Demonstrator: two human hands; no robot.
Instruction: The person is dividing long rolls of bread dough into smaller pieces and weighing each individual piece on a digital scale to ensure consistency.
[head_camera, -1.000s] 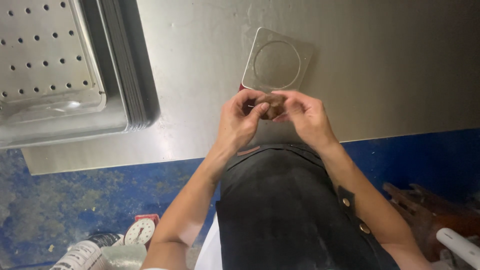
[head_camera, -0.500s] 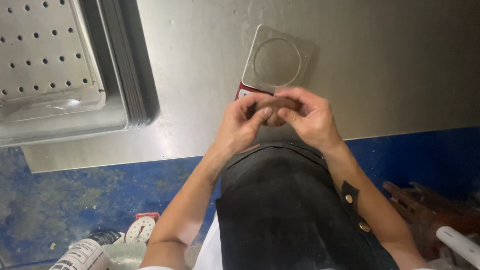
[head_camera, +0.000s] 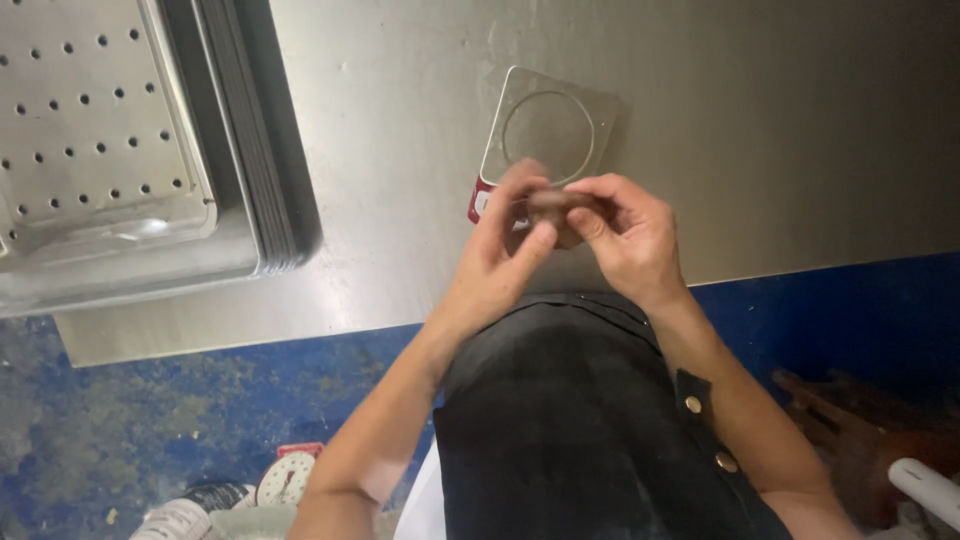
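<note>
A broad steel table (head_camera: 780, 120) fills most of the view, its near edge running just in front of the person's dark apron (head_camera: 590, 430). On the table's left stands a stack of perforated metal trays (head_camera: 100, 150), well apart from the hands. Near the table's middle sits a small square scale (head_camera: 545, 130) with a round ring on its steel platform and a red base showing at its lower left corner; the platform appears bare.

Both hands are raised just in front of the scale, between it and the apron. The left hand (head_camera: 505, 245) and the right hand (head_camera: 625, 235) meet at the fingertips around a small brown lump (head_camera: 553, 203), which looks like a piece of dough or paste. The fingers of each hand are curled in and pinch the lump from either side, thumbs underneath, so neither hand is open; the lump is blurred, so its exact shape cannot be told.

The lump hangs over the table's front strip, near the edge. Judging by this, a loosened pinch could let it drop short of the scale, or past the edge onto the blue floor (head_camera: 150, 420). A soft piece might also stick to the fingers and tear
</note>
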